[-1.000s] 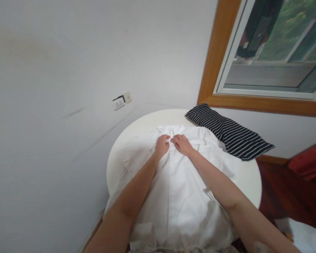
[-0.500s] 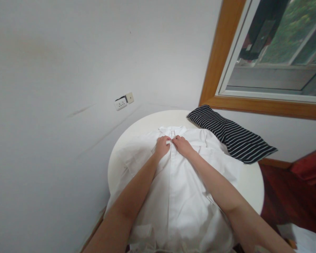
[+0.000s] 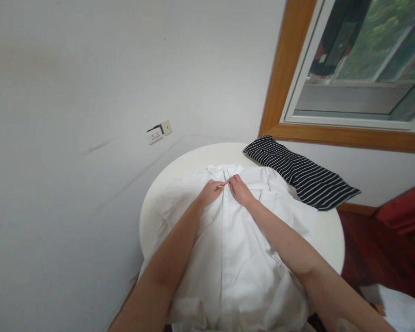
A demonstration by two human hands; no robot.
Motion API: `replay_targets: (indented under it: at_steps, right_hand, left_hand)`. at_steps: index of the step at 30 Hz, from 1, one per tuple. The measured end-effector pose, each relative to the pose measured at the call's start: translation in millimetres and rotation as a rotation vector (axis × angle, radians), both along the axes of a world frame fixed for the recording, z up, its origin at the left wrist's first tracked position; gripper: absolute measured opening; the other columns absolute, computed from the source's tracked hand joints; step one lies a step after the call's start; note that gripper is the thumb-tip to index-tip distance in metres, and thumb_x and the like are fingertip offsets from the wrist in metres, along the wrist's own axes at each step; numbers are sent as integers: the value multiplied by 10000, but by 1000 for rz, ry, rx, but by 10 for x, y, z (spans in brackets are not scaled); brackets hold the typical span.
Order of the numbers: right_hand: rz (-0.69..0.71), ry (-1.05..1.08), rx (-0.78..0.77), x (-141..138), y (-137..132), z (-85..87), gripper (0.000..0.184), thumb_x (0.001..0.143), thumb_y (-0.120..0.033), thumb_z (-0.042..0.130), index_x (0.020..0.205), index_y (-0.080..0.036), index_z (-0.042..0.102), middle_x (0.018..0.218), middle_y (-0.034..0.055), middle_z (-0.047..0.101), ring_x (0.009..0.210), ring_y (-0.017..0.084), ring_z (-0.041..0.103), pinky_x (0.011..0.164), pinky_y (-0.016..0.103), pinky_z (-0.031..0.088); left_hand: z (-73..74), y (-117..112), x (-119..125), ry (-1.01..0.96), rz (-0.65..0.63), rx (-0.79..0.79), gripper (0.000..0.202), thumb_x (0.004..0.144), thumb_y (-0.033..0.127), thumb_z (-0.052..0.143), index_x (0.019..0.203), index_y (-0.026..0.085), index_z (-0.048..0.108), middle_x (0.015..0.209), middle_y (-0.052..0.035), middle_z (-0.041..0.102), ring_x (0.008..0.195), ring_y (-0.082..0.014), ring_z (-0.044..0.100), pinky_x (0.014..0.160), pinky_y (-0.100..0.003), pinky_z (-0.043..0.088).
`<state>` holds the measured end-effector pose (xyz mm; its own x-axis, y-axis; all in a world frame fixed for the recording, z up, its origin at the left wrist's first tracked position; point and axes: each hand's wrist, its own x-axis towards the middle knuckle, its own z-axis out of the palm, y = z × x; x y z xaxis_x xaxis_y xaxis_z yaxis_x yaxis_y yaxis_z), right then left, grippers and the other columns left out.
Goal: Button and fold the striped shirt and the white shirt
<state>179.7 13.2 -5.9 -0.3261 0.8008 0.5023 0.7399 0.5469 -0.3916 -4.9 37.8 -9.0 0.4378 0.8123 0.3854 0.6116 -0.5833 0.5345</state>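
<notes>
A white shirt [image 3: 242,249] lies spread front up on a round white table [image 3: 193,157], its collar toward the wall and its hem hanging toward me. Just below the collar, my left hand [image 3: 212,191] pinches the edge of the front placket. My right hand [image 3: 240,190] is closed on the placket from the other side, its fingertips almost meeting those of the left. Whether a button sits between the fingertips is too small to make out.
A black-and-white striped cloth item [image 3: 300,173] lies along the table's back right edge. Behind the table stands a wall with a power socket [image 3: 154,135]. A wood-framed window [image 3: 273,110] is at right. White fabric [image 3: 397,306] shows at lower right.
My left hand has turned slightly and shifted left, its fingers now pointing right toward the placket. The right hand stays at the placket with its fingers more bunched. The view has shifted slightly.
</notes>
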Motion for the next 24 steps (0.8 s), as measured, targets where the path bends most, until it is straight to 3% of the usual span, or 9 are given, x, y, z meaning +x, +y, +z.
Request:
replay_targets:
  at_steps: [5, 9, 14, 24]
  right_hand:
    - [-7, 37, -13, 3, 11, -13, 198, 915, -96, 383, 1028, -150, 536, 1044, 100, 479, 873, 189, 530, 852, 335, 466]
    - [-7, 71, -17, -4, 1, -2, 194, 915, -99, 383, 1018, -153, 538, 1038, 98, 475, 893, 191, 532, 864, 334, 464]
    - [-28, 105, -16, -26, -7, 11, 189, 932, -118, 377, 1017, -160, 540, 1035, 92, 474, 924, 194, 536, 895, 339, 460]
    - [-135, -2, -55, -87, -49, 78, 208, 937, -102, 379, 1034, -146, 557, 1065, 117, 506, 892, 194, 551, 852, 320, 461]
  left_hand:
    - [71, -30, -1, 38, -57, -21, 288, 826, 216, 560, 1077, 232, 701, 1008, -23, 728, 896, -185, 618, 882, -330, 482]
    - [100, -45, 17, 88, -60, 47, 242, 862, 233, 539, 1039, 212, 702, 954, -45, 728, 900, -200, 622, 939, -378, 439]
    - [108, -40, 13, 81, -88, 44, 253, 887, 243, 505, 1051, 204, 693, 943, -45, 722, 898, -188, 614, 930, -361, 427]
    - [79, 1, 31, 39, -69, -16, 253, 881, 233, 500, 1022, 191, 705, 988, -49, 733, 901, -191, 620, 898, -351, 453]
